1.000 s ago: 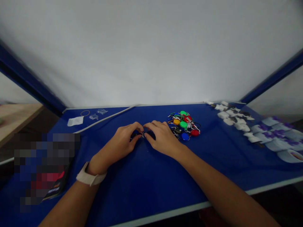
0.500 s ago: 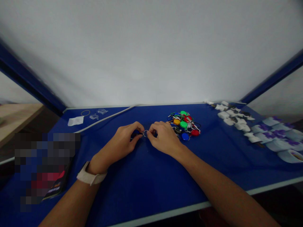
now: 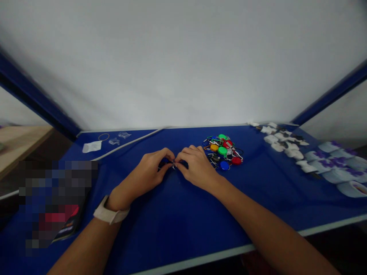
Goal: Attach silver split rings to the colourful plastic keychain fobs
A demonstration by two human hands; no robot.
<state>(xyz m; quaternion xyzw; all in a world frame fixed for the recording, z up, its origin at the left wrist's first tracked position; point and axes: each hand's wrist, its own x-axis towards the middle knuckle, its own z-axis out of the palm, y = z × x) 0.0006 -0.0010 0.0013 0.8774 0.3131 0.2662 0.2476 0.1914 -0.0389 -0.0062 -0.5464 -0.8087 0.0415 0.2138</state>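
Worktop centre: left hand and right hand are pinching a ring between closed fingertips, the next move needing a steady grip.

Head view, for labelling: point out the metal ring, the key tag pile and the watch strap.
metal ring (image 3: 173, 164), head view, on its visible arc.
key tag pile (image 3: 222, 151), head view, on its central green tag.
watch strap (image 3: 110, 216), head view, on the strap's middle.

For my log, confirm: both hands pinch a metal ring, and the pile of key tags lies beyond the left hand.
Wrong: the head view shows the pile of key tags beyond the right hand; it and the left hand pinch the metal ring.
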